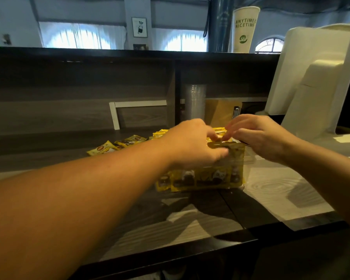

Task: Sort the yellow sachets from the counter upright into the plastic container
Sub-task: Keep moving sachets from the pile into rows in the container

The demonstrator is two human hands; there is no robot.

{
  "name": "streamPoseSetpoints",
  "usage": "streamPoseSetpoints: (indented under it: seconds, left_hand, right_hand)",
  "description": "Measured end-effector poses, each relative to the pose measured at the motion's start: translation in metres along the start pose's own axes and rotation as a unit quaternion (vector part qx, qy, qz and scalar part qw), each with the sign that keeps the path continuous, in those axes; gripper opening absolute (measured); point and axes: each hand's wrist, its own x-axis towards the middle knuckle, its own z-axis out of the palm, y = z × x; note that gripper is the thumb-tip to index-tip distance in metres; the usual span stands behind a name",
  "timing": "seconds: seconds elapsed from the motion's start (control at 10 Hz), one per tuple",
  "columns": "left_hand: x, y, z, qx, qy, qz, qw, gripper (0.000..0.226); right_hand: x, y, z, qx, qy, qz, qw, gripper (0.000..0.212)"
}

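The left hand (192, 142) and right hand (259, 136) both pinch the tops of upright yellow foil sachets (226, 154) standing in a clear plastic container (249, 158). At nine o'clock, loose yellow sachets (117, 145) lie on the dark wood-grain worktop (190, 223).

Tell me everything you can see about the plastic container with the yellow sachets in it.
The plastic container is clear and see-through, so its walls barely show. It stands on the counter near the middle, packed with yellow sachets standing upright, printed faces toward the camera. The left hand grips the front sachets near their tops, and the right hand pinches at the tops from the other side. More sachets lie flat on the counter behind, to the left.
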Motion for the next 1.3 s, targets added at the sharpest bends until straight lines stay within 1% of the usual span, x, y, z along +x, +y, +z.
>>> streamPoseSetpoints:
  seconds: [0.1, 0.2, 0.3, 0.4, 0.5, 0.6, 0.7, 0.8, 0.9, 1.0, 1.1, 1.2, 1.3]
  left_hand:
    - [-0.006, -0.004, 0.009, 0.087, -0.015, -0.003, 0.996, 0.054]
    - [-0.008, -0.005, 0.012, 0.059, -0.003, -0.006, 0.998, 0.045]
    - [-0.009, -0.01, 0.01, 0.009, 0.009, -0.008, 1.0, 0.037]
    - [-0.01, -0.016, 0.009, 0.029, 0.033, -0.007, 0.999, 0.045]
    - [-0.006, -0.026, 0.003, 0.052, 0.019, -0.06, 0.997, 0.068]
    - [0.006, -0.041, -0.007, 0.052, -0.05, -0.107, 0.992, 0.094]
    - [0.013, -0.045, -0.017, 0.038, -0.107, -0.13, 0.985, 0.108]
    - [0.013, -0.042, -0.016, 0.018, -0.135, -0.134, 0.982, 0.103]
    - [0.007, -0.041, -0.009, 0.048, -0.092, -0.111, 0.988, 0.095]
    - [0.004, -0.041, -0.013, 0.022, -0.093, -0.106, 0.99, 0.097]
    - [0.006, -0.037, -0.021, 0.015, -0.135, -0.095, 0.986, 0.097]
    - [0.012, -0.038, -0.026, 0.022, -0.169, -0.091, 0.981, 0.1]
    - [0.012, -0.038, -0.027, 0.054, -0.196, -0.094, 0.974, 0.117]
  right_hand:
    - [-0.003, -0.008, -0.002, -0.017, -0.102, 0.016, 0.994, 0.046]
    - [-0.006, -0.011, 0.001, -0.098, -0.128, 0.019, 0.987, 0.065]
    - [-0.008, -0.011, -0.002, -0.118, -0.107, -0.018, 0.987, 0.041]
    - [-0.003, -0.007, -0.005, -0.124, -0.096, -0.02, 0.987, 0.037]
    - [0.01, -0.007, -0.006, -0.076, -0.099, -0.001, 0.992, 0.057]
    - [0.031, -0.007, -0.001, -0.13, -0.196, 0.051, 0.971, 0.093]
    - [0.049, -0.012, 0.005, -0.157, -0.256, 0.1, 0.948, 0.109]
    - [0.054, -0.014, 0.006, -0.175, -0.253, 0.094, 0.947, 0.109]
    - [0.044, -0.014, 0.004, -0.252, -0.196, 0.001, 0.948, 0.092]
    - [0.037, -0.005, 0.004, -0.247, -0.201, -0.057, 0.946, 0.063]
    - [0.038, 0.001, -0.001, 0.075, -0.313, 0.08, 0.943, 0.065]
    - [0.044, 0.008, 0.003, 0.104, -0.306, 0.119, 0.939, 0.073]
    - [0.039, 0.0, 0.018, 0.03, -0.278, 0.091, 0.956, 0.067]
